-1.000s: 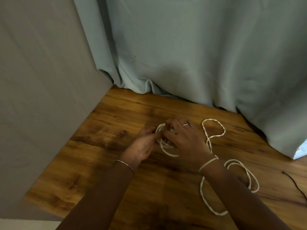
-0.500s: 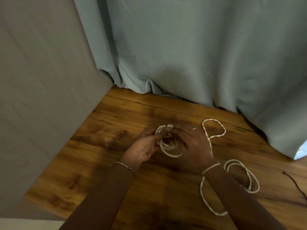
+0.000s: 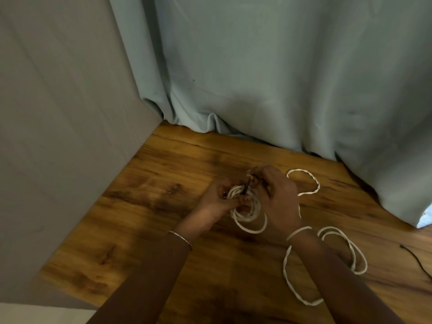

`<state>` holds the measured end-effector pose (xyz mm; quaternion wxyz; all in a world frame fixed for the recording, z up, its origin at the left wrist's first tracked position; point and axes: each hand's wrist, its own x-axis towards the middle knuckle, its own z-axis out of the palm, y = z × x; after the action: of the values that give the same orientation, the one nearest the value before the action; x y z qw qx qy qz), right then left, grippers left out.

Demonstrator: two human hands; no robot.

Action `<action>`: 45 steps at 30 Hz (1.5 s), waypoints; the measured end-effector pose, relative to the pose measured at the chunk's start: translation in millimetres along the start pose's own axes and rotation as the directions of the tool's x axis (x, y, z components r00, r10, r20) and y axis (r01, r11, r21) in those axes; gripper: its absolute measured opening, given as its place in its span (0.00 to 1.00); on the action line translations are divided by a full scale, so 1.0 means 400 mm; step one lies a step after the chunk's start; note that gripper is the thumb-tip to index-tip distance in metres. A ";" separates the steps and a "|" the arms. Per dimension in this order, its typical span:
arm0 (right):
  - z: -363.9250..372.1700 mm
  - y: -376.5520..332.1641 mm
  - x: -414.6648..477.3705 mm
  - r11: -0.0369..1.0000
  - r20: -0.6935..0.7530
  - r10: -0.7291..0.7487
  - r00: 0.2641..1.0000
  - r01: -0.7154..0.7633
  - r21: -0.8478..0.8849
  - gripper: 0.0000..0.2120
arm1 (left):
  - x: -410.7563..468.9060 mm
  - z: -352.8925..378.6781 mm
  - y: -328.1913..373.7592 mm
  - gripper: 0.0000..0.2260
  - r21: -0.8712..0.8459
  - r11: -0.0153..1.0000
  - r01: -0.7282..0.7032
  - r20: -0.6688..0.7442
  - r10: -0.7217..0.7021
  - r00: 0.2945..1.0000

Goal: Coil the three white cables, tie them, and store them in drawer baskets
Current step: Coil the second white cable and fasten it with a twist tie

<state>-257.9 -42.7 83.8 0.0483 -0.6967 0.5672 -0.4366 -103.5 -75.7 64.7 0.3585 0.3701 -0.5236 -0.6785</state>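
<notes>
A small coil of white cable (image 3: 249, 216) sits between both hands above the wooden surface (image 3: 145, 230). My left hand (image 3: 219, 199) grips the coil's left side with curled fingers. My right hand (image 3: 278, 197) pinches a thin dark tie (image 3: 246, 184) at the top of the coil. More white cable (image 3: 304, 181) loops out to the right, passes over my right wrist and trails in loose loops (image 3: 346, 251) beside my right forearm.
A grey panel (image 3: 58, 136) stands at the left. A pale blue curtain (image 3: 280, 78) hangs at the back and right, reaching the wood. A thin black wire (image 3: 416, 258) lies at the far right edge.
The coil has grown and hangs lower between the hands. My right hand has shifted right and lifted to the coil's top, where a dark tie now shows.
</notes>
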 end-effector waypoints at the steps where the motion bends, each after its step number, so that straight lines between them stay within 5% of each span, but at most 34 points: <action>1: 0.001 0.001 0.003 1.000 -0.014 0.003 1.000 -0.003 -0.018 0.10 | -0.001 0.000 -0.005 0.17 -0.003 1.000 -0.002 0.008 0.002 1.000; 8: 0.016 0.013 0.024 0.990 -0.162 0.137 0.977 -0.140 -0.006 0.05 | -0.007 0.004 -0.020 0.18 -0.007 1.000 0.017 0.066 -0.017 0.998; 16: 0.034 0.016 0.023 0.903 -0.029 0.390 0.920 -0.376 0.208 0.03 | -0.022 0.004 -0.047 0.14 0.089 0.996 -0.002 -0.001 0.002 1.000; 20: 0.021 0.021 0.041 0.721 0.245 0.559 0.792 -0.610 0.330 0.04 | -0.026 -0.008 -0.048 0.12 0.143 0.990 -0.020 0.003 0.020 1.000; 24: 0.003 0.048 0.029 0.296 0.564 0.612 0.554 -0.822 0.487 0.14 | -0.025 -0.003 -0.046 0.13 0.171 0.984 -0.041 -0.054 0.051 0.997; 26: 0.000 0.054 0.018 0.106 0.656 0.612 0.442 -0.868 0.486 0.10 | -0.024 0.002 -0.041 0.15 0.160 0.986 -0.051 -0.078 0.064 0.995; 29: 0.002 0.057 0.006 -0.029 0.706 0.612 0.356 -0.882 0.469 0.08 | -0.025 0.006 -0.037 0.18 0.143 0.986 -0.085 -0.053 0.093 0.994; 38: 0.003 0.039 -0.001 -0.100 0.759 0.621 0.194 -0.941 0.322 0.12 | -0.026 0.015 -0.029 0.11 0.198 0.979 -0.045 -0.054 0.057 0.997; 41: 0.011 0.045 -0.011 -0.032 0.722 0.656 0.218 -0.949 0.315 0.10 | -0.022 0.012 -0.027 0.10 0.257 0.964 -0.059 -0.057 0.076 0.995; 45: 0.015 0.049 -0.012 0.084 0.603 0.696 0.389 -0.879 0.470 0.14 | -0.016 0.001 -0.033 0.13 0.288 0.958 -0.008 -0.077 0.032 0.997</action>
<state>-268.3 -48.1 66.4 0.6181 -0.2294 0.6069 -0.4437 -102.0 -67.3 52.5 0.3285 0.4402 -0.6055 -0.5760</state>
